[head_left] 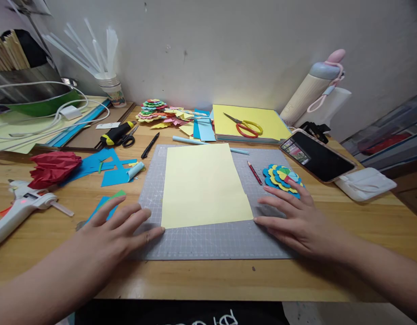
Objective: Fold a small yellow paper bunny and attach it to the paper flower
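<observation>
A pale yellow sheet of paper (203, 185) lies flat on a grey cutting mat (211, 241) in front of me. My left hand (117, 230) rests open on the mat's left edge, its thumb touching the sheet's bottom left corner. My right hand (293, 219) lies open on the mat's right side, fingertips at the sheet's bottom right corner. Just beyond my right fingers sits a layered paper flower (281, 177) in blue, yellow and green. A red pencil (255, 173) lies between the sheet and the flower.
A white glue gun (17, 207), red crumpled paper (53, 166) and blue scraps (103, 167) lie at left. Behind the mat are a black pen (150, 145), more paper flowers (154, 109), a yellow paper stack (249, 121) with red scissors (245, 126), a phone (318, 155) and a bottle (313, 88).
</observation>
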The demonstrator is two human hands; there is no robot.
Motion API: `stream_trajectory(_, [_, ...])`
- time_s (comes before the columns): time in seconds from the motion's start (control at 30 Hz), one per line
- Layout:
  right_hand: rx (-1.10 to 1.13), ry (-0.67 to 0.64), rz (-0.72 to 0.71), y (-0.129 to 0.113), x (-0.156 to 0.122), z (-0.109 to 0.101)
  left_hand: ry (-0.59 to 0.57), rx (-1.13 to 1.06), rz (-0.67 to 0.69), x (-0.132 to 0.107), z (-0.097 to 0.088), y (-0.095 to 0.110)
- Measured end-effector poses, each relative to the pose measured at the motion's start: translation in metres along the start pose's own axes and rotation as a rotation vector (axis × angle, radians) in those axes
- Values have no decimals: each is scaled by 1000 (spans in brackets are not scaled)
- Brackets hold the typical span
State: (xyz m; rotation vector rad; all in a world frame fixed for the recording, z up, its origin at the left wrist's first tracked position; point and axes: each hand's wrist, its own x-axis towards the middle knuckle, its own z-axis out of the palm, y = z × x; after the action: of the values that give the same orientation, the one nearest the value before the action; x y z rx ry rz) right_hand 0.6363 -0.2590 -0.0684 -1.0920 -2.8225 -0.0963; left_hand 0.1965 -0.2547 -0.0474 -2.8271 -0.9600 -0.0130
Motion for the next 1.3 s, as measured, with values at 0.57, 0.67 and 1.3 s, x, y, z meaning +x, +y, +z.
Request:
stream_trajectory(0.57, [228, -24, 7, -66, 77, -1, 4, -257, -362, 85, 4, 34])
stream_trajectory(0.67, [224, -38, 93, -73, 89, 5, -36, -306, -425, 97, 7, 35])
stream_trajectory(1.3, [567, 123, 61, -70, 54, -40, 372, -282, -160, 29, -8, 47])
